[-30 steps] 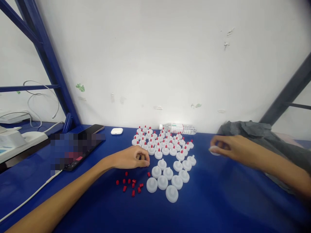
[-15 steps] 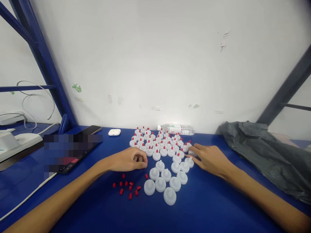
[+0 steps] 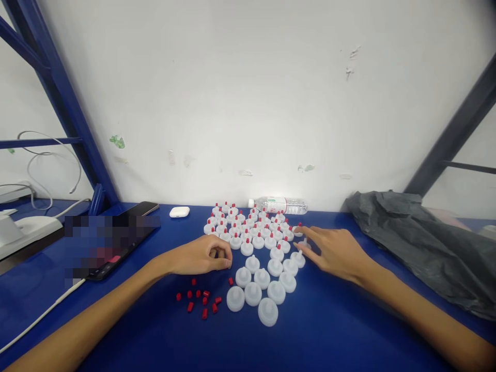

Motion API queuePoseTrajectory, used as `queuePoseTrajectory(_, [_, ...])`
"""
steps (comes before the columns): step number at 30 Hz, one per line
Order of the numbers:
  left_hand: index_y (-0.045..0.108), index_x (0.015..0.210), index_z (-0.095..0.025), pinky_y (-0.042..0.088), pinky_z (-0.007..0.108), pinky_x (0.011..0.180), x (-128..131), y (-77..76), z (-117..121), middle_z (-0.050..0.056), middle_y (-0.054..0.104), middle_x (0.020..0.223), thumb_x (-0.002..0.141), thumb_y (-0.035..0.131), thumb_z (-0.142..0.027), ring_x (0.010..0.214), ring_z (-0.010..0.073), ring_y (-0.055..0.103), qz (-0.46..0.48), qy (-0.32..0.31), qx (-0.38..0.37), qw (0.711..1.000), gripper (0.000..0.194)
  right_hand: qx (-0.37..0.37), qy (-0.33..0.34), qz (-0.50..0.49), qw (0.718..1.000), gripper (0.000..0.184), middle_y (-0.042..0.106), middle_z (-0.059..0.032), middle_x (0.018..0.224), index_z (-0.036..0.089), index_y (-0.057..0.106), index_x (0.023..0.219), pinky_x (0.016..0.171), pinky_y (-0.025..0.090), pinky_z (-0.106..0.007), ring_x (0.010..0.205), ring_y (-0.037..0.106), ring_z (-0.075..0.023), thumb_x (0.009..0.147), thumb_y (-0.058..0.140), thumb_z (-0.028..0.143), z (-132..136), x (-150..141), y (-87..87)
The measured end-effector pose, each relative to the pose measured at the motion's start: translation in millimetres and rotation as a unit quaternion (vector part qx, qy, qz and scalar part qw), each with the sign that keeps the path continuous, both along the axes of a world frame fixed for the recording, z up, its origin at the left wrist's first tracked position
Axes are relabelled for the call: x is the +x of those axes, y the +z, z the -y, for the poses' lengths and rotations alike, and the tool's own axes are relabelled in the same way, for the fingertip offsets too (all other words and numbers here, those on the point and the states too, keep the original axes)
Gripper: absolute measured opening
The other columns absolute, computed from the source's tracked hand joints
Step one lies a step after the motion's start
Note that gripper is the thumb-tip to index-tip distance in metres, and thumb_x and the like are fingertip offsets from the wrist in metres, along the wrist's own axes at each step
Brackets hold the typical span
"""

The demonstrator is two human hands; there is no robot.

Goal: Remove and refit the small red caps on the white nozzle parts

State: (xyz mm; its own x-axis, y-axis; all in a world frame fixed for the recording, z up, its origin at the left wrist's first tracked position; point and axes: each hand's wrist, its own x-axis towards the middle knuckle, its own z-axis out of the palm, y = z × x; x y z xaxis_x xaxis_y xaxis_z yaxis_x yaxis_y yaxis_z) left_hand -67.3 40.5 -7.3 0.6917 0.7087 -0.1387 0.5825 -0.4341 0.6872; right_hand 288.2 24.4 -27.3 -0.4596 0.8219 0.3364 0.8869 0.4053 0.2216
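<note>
Hands (image 3: 331, 253) reach over a blue table (image 3: 310, 330) before a white wall (image 3: 248, 93).

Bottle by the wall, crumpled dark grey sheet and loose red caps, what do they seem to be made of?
Bottle: likely thin clear plastic, glossy, see-through with bright highlights.
Dark grey sheet: probably plastic film with a dull sheen and crumpled folds, though fabric is possible.
Loose red caps: opaque, evenly coloured, perhaps plastic or rubber; too small to tell.
</note>
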Motion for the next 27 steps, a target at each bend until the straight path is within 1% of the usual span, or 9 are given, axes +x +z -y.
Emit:
queuePoseTrajectory(3, [0.068, 0.088, -0.017, 0.034, 0.021, 0.053, 0.0, 0.3, -0.2, -0.002, 0.056, 0.067, 0.087, 0.059, -0.044, 0.06, 0.0114, 0.047, -0.001, -0.001, -0.001, 1.0, 0.028, 0.022, -0.031, -0.058, 0.998, 0.042, 0.073, -0.0046, 0.098, 0.025, 0.062, 0.121, 0.067, 0.048, -0.033, 0.088, 0.07, -0.0239, 0.103, 0.031, 0.048, 0.7, -0.7, 4.1])
queuePoseTrajectory(5, [0.069, 0.089, -0.017, 0.034, 0.021, 0.054, 0.0, 0.6, -0.1, -0.002, 0.056, 0.068, 0.088, 0.059, -0.043, 0.06, 0.0114, 0.046, -0.003, 0.0, -0.001, 1.0, 0.027, 0.024, -0.036, -0.112, 0.993, 0.044, 0.072, -0.0054, 0.106, 0.025, 0.064, 0.117, 0.077, 0.051, -0.037, 0.1, 0.067, -0.0248, 0.105, 0.027, 0.045, -1.6, 0.7, 4.0])
queuePoseTrajectory(10, [0.069, 0.088, -0.016, 0.038, 0.023, 0.059, -0.4, 2.8, 0.9, 0.001, 0.062, 0.076, 0.091, 0.054, -0.045, 0.067, 0.013, 0.052, 0.014, -0.009, -0.005, 1.0, 0.032, -0.094, 0.033, -0.209, 0.973, 0.053, 0.064, -0.0045, 0.135, 0.026, 0.06, 0.133, 0.108, 0.044, -0.047, 0.128, 0.055, -0.0256, 0.105, 0.021, 0.048, -11.0, 5.8, -5.9])
queuePoseTrajectory(13, [0.068, 0.091, -0.017, 0.04, 0.022, 0.061, -1.3, 4.3, 1.5, 0.002, 0.063, 0.08, 0.095, 0.046, -0.049, 0.069, 0.0131, 0.054, 0.032, -0.009, -0.026, 0.999, 0.039, -0.138, 0.039, -0.207, 0.968, 0.057, 0.056, -0.0061, 0.144, 0.024, 0.053, 0.142, 0.112, 0.04, -0.053, 0.135, 0.05, -0.0281, 0.104, 0.02, 0.05, -14.5, 6.9, -10.7])
queuePoseTrajectory(17, [0.064, 0.092, -0.017, 0.034, 0.022, 0.05, -1.0, 2.9, 1.9, -0.003, 0.052, 0.066, 0.098, 0.039, -0.052, 0.055, 0.0102, 0.044, 0.049, 0.038, -0.039, 0.997, 0.044, -0.097, 0.033, -0.231, 0.968, 0.054, 0.06, -0.0078, 0.139, 0.023, 0.055, 0.139, 0.109, 0.042, -0.054, 0.131, 0.053, -0.0291, 0.104, 0.023, 0.049, -14.3, 7.0, -7.1])
queuePoseTrajectory(19, [0.062, 0.085, -0.016, 0.033, 0.023, 0.051, 0.8, 1.2, 2.5, -0.004, 0.046, 0.063, 0.098, 0.037, -0.05, 0.054, 0.0102, 0.041, 0.069, 0.054, -0.001, 0.996, 0.044, -0.052, 0.032, -0.259, 0.964, 0.046, 0.065, -0.0072, 0.132, 0.025, 0.06, 0.13, 0.106, 0.045, -0.05, 0.125, 0.058, -0.0284, 0.104, 0.031, 0.048, -11.8, 6.3, -3.5])
queuePoseTrajectory(22, [0.054, 0.072, -0.017, 0.031, 0.025, 0.056, 4.7, -0.4, 5.2, -0.004, 0.042, 0.061, 0.1, 0.036, -0.04, 0.057, 0.0107, 0.038, 0.062, 0.061, 0.137, 0.987, 0.04, 0.003, 0.057, -0.281, 0.958, 0.032, 0.068, -0.0062, 0.122, 0.026, 0.063, 0.118, 0.099, 0.049, -0.043, 0.114, 0.063, -0.0258, 0.101, 0.043, 0.044, -5.1, 1.5, 0.4])
queuePoseTrajectory(25, [0.048, 0.069, -0.018, 0.029, 0.026, 0.058, 6.6, -0.2, 10.6, -0.004, 0.041, 0.06, 0.099, 0.038, -0.031, 0.055, 0.0105, 0.035, 0.043, 0.067, 0.292, 0.953, 0.034, 0.035, 0.137, -0.23, 0.963, 0.025, 0.066, -0.0076, 0.121, 0.025, 0.061, 0.12, 0.097, 0.049, -0.04, 0.112, 0.062, -0.0237, 0.102, 0.045, 0.032, 3.7, -14.0, 3.9])
queuePoseTrajectory(27, [0.051, 0.074, -0.018, 0.029, 0.026, 0.058, 6.0, 0.4, 14.8, -0.004, 0.042, 0.061, 0.099, 0.039, -0.029, 0.054, 0.0102, 0.035, 0.057, 0.068, 0.353, 0.931, 0.029, 0.059, 0.19, -0.168, 0.966, 0.026, 0.065, -0.0099, 0.123, 0.023, 0.059, 0.122, 0.095, 0.049, -0.042, 0.112, 0.061, -0.0241, 0.101, 0.044, 0.024, 9.6, -31.9, 7.4])
